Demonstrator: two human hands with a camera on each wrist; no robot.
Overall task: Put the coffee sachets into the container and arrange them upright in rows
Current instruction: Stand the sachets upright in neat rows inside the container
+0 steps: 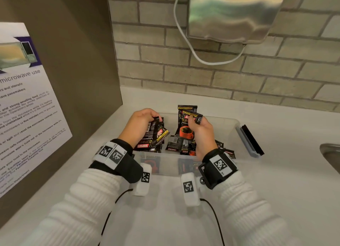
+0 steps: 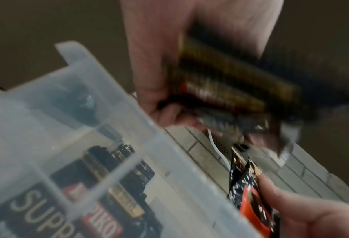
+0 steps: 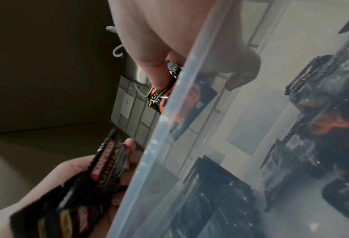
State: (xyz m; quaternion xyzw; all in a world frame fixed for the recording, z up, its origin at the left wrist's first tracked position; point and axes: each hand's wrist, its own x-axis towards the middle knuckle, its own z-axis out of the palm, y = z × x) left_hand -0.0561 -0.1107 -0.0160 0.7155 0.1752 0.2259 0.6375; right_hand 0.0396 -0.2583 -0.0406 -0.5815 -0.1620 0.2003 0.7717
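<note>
A clear plastic container point(image 1: 233, 125) stands on the white counter, with several black coffee sachets point(image 1: 177, 146) lying loose inside. My left hand point(image 1: 142, 120) grips a bunch of sachets point(image 1: 151, 137) over the container's left side; the same bunch point(image 2: 226, 87) shows blurred in the left wrist view. My right hand point(image 1: 199, 127) holds two sachets point(image 1: 186, 120) upright above the container's middle, one printed with an orange cup. In the right wrist view the right fingers point(image 3: 155, 69) pinch a sachet point(image 3: 159, 96) beside the container wall point(image 3: 165, 145).
The container's lid point(image 1: 249, 142) lies on the counter to the right. A metal sink edge point(image 1: 331, 155) sits at far right. A brown panel with a microwave notice point(image 1: 27, 108) closes the left side. A steel dispenser point(image 1: 233, 14) with a white cable hangs on the brick wall.
</note>
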